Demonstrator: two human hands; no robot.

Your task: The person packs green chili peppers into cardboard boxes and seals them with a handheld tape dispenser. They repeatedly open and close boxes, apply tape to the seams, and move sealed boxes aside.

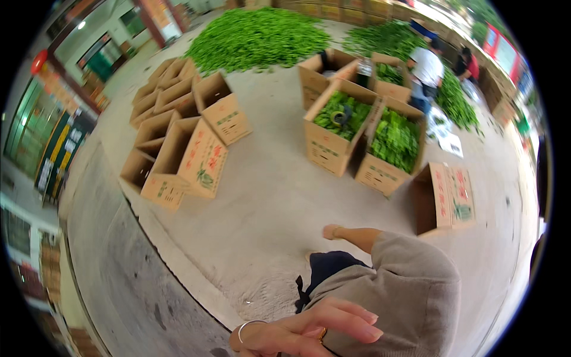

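Observation:
My left hand (309, 327), with a silver bracelet and a gold ring, is raised close at the lower edge. Its fingers reach out to the right, loosely bent, with nothing seen in them. Beyond the taupe sleeve (410, 268), my right hand (330, 231) hangs low over the concrete floor. Its fingers are too small and foreshortened to make out. Ahead of it stand two open cartons (326, 153) (383, 178) filled with leafy green vegetables (395, 140). A dark tape dispenser (340, 118) lies on the greens in the left one. An open carton (452, 199) rests on its side at the right.
Several open empty cartons (199, 157) stand grouped at the left. A large heap of green vegetables (256, 38) covers the floor at the back. A person in a white shirt (427, 66) bends by more greens, near another person in red (473, 66). A floor seam (172, 262) runs along the left.

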